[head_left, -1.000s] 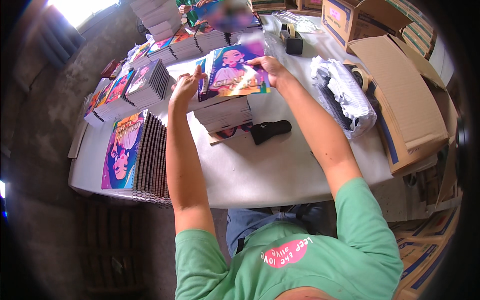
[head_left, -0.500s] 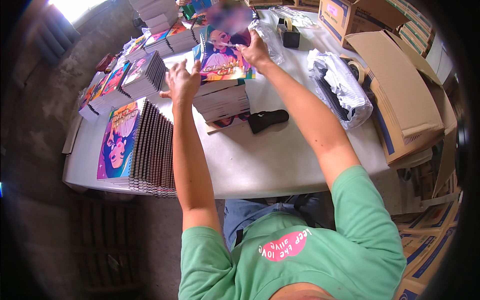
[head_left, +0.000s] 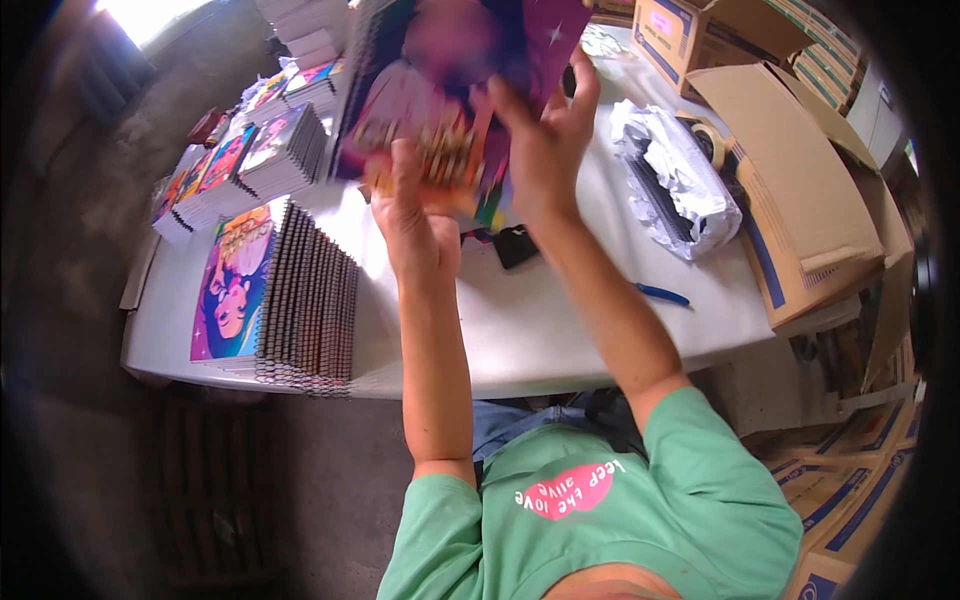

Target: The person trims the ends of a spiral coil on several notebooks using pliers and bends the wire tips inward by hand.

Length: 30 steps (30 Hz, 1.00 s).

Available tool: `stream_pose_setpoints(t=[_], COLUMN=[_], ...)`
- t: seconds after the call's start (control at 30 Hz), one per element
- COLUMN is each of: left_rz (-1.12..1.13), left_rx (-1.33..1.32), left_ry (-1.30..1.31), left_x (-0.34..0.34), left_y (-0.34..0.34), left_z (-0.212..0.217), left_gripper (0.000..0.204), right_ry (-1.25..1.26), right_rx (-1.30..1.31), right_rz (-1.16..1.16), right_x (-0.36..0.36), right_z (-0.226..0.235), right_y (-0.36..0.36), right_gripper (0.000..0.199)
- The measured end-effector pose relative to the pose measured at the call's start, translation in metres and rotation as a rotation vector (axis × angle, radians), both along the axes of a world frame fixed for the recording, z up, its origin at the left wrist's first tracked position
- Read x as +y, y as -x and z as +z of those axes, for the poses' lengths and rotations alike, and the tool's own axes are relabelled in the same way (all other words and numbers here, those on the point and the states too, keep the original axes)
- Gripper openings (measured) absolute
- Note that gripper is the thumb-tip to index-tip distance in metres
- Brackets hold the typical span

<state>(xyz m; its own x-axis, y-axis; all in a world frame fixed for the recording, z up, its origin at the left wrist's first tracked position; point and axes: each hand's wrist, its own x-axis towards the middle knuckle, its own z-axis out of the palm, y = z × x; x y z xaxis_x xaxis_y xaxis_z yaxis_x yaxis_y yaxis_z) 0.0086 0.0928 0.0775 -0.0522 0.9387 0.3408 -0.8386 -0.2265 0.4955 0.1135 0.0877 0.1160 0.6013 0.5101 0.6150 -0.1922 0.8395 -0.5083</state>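
Note:
A spiral notebook (head_left: 430,110) with a colourful purple and orange cover is raised over the table, large and blurred. My left hand (head_left: 415,225) grips its lower edge, thumb on the cover. My right hand (head_left: 550,150) holds the right side, thumb across the front. Underneath, a black object (head_left: 515,247) shows only in part; the notebook and hands hide most of the pile there. To the left stands a tall stack of spiral notebooks (head_left: 305,300), their bound edges facing right.
More notebook stacks (head_left: 285,150) line the table's far left. A plastic-wrapped bundle of black spiral coils (head_left: 675,185) lies at the right, beside a tape roll (head_left: 708,140) and an open cardboard box (head_left: 800,180). A blue-handled tool (head_left: 663,294) rests near my right forearm.
The notebook has come up off the pile, nearer to me. My left hand, open before, now grips its lower edge. My right arm has shifted, and the blue-handled tool has come into sight.

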Motion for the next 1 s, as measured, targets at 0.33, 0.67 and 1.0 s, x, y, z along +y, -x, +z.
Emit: stream_pose_setpoints(t=[0.33, 0.67, 1.0], left_rz=[0.016, 0.052, 0.12], left_rx=[0.824, 0.817, 1.063], left_ry=[0.013, 0.082, 0.316], left_x=[-0.074, -0.09, -0.09], left_y=[0.083, 0.064, 0.051], left_z=[-0.061, -0.116, -0.124], left_gripper=[0.013, 0.033, 0.038], right_ry=[0.548, 0.683, 0.821], right_rx=[-0.638, -0.446, -0.547], right_rz=[0.21, 0.583, 0.226], right_x=[-0.121, -0.126, -0.137], right_z=[-0.09, -0.157, -0.189], right_y=[-0.094, -0.074, -0.06], right_gripper=[0.069, 0.06, 0.054])
